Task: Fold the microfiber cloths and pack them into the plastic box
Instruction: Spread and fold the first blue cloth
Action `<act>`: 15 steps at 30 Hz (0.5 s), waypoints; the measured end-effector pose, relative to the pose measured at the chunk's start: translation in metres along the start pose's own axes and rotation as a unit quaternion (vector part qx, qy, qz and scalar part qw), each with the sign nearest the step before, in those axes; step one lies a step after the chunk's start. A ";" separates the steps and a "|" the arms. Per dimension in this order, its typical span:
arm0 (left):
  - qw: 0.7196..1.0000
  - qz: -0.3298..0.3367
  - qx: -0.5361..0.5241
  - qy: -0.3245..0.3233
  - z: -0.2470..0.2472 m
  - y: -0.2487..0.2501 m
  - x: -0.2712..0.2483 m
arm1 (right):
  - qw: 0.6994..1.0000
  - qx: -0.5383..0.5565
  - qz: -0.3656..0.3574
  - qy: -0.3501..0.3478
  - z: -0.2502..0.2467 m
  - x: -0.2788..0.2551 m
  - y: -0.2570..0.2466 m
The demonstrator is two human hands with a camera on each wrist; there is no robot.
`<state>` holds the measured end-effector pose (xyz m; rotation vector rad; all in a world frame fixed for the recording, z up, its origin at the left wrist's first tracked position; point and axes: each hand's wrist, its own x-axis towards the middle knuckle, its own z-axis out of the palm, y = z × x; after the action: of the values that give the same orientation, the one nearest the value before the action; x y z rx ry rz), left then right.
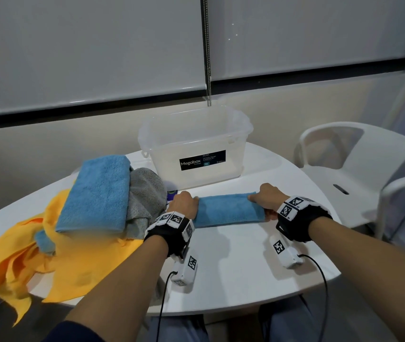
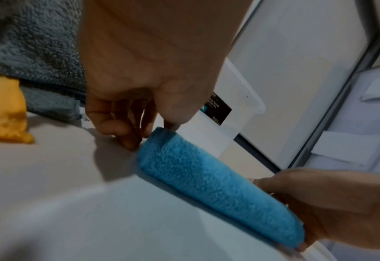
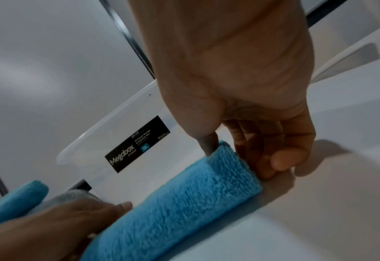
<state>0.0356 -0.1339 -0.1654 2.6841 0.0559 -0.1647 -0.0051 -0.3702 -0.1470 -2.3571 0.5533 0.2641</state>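
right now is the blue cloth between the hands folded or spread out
Folded: the blue cloth lies on the table as a narrow layered strip, the left hand and right hand pinching its two ends.

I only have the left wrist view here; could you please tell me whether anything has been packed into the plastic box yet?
Observer: No, in the head view the plastic box looks empty.
Operator: Thank you. What else is waiting in the pile beside the left hand?
Observer: A second blue cloth lies folded on the grey cloth, over crumpled yellow cloths.
Operator: And how is the right hand gripping?
Observer: The right hand pinches the folded blue cloth's end, thumb on top.
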 end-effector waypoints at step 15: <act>0.936 -0.032 -0.335 -0.101 -0.015 0.018 0.005 | 0.994 0.106 -0.011 0.002 -0.035 0.017 0.004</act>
<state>0.0429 -0.1434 -0.1452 1.9735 0.1120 -0.3679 0.0094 -0.4015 -0.1289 -2.1577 0.5302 0.1818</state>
